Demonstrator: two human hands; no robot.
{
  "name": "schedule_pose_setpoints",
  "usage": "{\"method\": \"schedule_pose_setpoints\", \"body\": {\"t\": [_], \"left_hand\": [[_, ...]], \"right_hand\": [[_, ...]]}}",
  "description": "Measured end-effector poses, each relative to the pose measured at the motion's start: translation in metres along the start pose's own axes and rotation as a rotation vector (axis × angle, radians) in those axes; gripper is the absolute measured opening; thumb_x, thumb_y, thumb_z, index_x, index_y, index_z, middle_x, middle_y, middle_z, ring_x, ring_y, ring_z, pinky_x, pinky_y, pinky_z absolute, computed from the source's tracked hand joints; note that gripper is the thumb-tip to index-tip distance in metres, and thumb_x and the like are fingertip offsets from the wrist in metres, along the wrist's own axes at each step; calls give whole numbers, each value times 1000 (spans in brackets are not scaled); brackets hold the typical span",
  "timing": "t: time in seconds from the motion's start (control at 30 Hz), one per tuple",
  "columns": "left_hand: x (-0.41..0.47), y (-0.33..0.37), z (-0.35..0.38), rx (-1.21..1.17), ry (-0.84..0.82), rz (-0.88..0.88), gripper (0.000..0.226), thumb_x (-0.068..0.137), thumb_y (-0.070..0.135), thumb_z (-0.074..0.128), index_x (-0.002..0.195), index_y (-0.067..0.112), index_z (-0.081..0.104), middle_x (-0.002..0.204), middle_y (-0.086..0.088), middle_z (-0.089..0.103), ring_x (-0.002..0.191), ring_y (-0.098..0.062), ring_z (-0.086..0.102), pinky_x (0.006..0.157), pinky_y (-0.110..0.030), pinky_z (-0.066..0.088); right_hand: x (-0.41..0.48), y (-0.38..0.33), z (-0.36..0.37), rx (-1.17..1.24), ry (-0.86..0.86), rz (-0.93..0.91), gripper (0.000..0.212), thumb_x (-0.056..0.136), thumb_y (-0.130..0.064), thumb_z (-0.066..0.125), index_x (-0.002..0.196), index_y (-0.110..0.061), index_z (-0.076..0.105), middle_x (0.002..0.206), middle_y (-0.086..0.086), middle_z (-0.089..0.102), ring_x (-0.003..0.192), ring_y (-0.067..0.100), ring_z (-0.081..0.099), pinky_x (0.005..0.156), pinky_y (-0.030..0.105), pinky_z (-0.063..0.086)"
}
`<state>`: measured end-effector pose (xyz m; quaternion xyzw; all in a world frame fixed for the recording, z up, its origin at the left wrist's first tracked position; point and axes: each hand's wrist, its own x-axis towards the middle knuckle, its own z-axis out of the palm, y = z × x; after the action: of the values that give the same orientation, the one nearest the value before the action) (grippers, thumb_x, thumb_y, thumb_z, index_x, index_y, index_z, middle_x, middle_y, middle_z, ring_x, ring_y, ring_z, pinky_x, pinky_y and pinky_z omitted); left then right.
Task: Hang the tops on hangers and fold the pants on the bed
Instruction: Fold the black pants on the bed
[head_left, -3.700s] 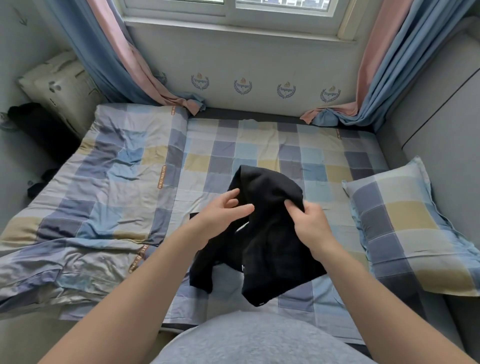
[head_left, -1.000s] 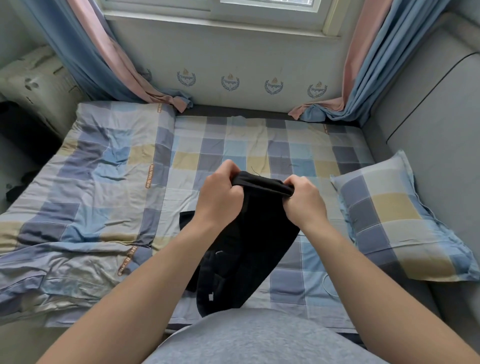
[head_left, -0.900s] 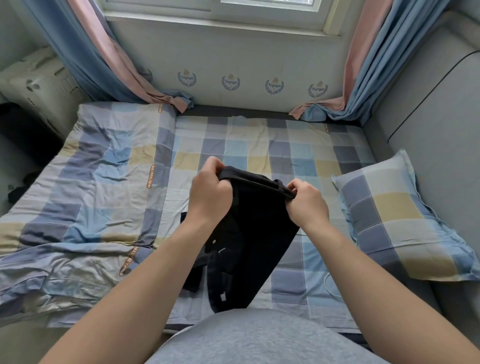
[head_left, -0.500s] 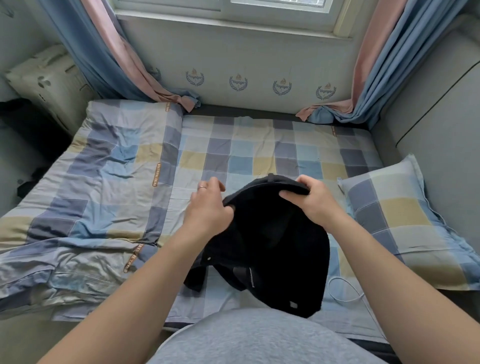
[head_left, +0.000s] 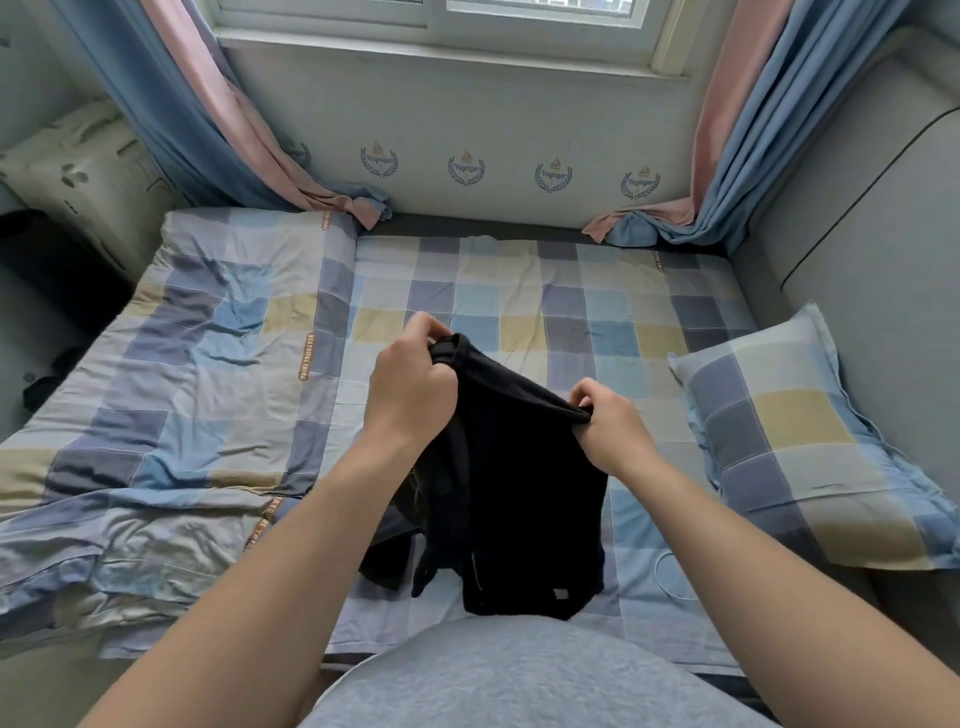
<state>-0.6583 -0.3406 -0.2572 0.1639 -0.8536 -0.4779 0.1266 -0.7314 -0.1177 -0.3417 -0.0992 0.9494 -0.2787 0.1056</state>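
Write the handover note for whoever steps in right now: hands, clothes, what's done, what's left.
Left hand: pinches one end of the top edge of the black fabric garment.
Right hand: pinches the other end of that edge.
Garment: stretched between both hands, hanging over the checked blue-and-yellow bed sheet, with its lower end bunched near the bed's near edge.
Done: nothing folded or hung in view, and no hangers in view.
Left: the held edge looks like a waistband, so probably lay it flat and fold it. Other clothes are out of view.

Left of centre, an orange tag (head_left: 310, 357) on the quilt (head_left: 208, 364) reads roughly "BEAUTIFUL THING". Up top, the blue wall crests (head_left: 466, 169) carry something like "Voyager", blurred.
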Motion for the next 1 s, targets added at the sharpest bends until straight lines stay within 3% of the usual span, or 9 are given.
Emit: {"method": "schedule_pose_setpoints", "body": {"t": [0.13,0.27,0.4,0.5,0.57,0.67,0.8,0.9,1.0], "left_hand": [[0,-11,-17,-95,105,-125,35,75,-9,38,95,12,58,84,-8,65,78,-23,59,62,-33,44],[12,-52,-40,-93,224,-287,34,77,-4,39,98,11,59,91,-6,64,84,-26,57,66,-34,44],[9,-103,-42,-46,213,-478,32,83,-3,39,103,12,59,102,-12,63,91,-29,57,71,-33,43],[1,-136,-39,17,157,-565,32,86,0,40,107,12,61,104,-13,64,96,-34,59,75,-36,45],[-6,-154,-39,109,117,-580,28,88,1,42,108,11,60,105,-14,64,101,-37,59,77,-36,44],[-16,-177,-41,320,46,-578,25,88,0,48,105,10,62,105,-16,65,101,-36,59,83,-37,47],[-35,-207,-48,536,-97,-602,26,84,-2,50,96,16,64,103,-17,67,92,-34,60,76,-34,47],[-46,-221,-53,618,-171,-616,32,85,-1,46,102,18,64,97,-13,68,81,-31,64,67,-32,50],[-51,-220,-49,367,-158,-782,34,91,1,36,108,17,61,94,-19,68,58,-33,71,49,-33,54]], "right_hand": [[-2,35,21,-63,64,183,14,89,-5,47,87,-20,49,82,4,60,75,31,56,63,38,47],[-11,83,25,-146,34,397,19,86,-2,48,86,-17,59,91,12,65,79,33,56,66,35,45],[-8,105,21,-138,82,467,23,84,-2,48,94,-17,63,105,15,60,92,35,54,73,35,45],[-4,107,22,152,126,623,18,89,4,43,96,-7,55,103,21,59,81,37,60,55,35,52],[-3,106,23,348,155,721,17,92,3,39,98,-7,50,102,27,62,62,35,64,40,32,51],[-2,105,22,460,174,771,23,92,1,38,107,-12,50,107,27,63,50,26,57,37,25,47],[-1,100,16,492,172,758,35,90,2,38,117,-16,51,112,23,60,62,27,53,43,25,44],[-2,94,16,539,204,799,40,91,-1,33,123,-15,53,104,23,63,58,24,53,41,22,42],[-6,89,19,628,187,875,47,96,-5,26,134,-20,50,80,20,62,49,18,45,38,17,36]]}}
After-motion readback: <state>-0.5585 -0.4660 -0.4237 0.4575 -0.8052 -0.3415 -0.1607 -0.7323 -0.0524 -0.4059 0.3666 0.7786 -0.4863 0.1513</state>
